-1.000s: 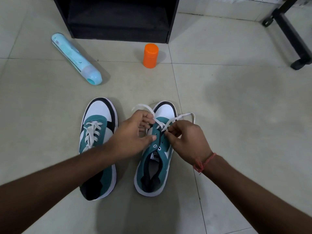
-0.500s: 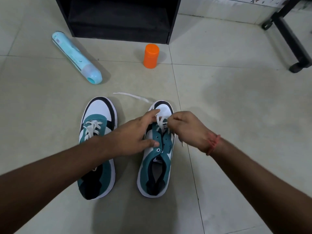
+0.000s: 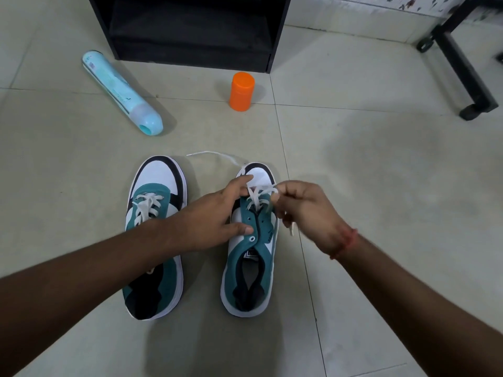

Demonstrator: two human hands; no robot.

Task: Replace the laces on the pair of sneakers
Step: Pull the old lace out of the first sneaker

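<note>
Two teal, white and black sneakers stand side by side on the tiled floor. The left sneaker (image 3: pixel 156 229) has a white lace through its front eyelets. The right sneaker (image 3: pixel 251 257) is laced only near the toe, and its lower eyelets are bare. My left hand (image 3: pixel 209 216) rests on the right sneaker's left side, fingers stretched over the toe and thumb by an eyelet. My right hand (image 3: pixel 304 210) pinches the white lace (image 3: pixel 258 195) just above the front eyelets. One loose end of the lace trails on the floor beyond the toe; another hangs below my right hand.
A pale blue cylindrical bottle (image 3: pixel 122 92) lies on its side at the back left. An orange capped container (image 3: pixel 241 91) stands behind the sneakers. A black open cabinet (image 3: pixel 190 28) is at the back, and a black wheeled furniture leg (image 3: pixel 462 66) at the back right.
One lace end has been let go and now lies on the floor past the toe. My right hand moved from the mid eyelets up toward the toe, and my left hand's fingers straightened over the shoe.
</note>
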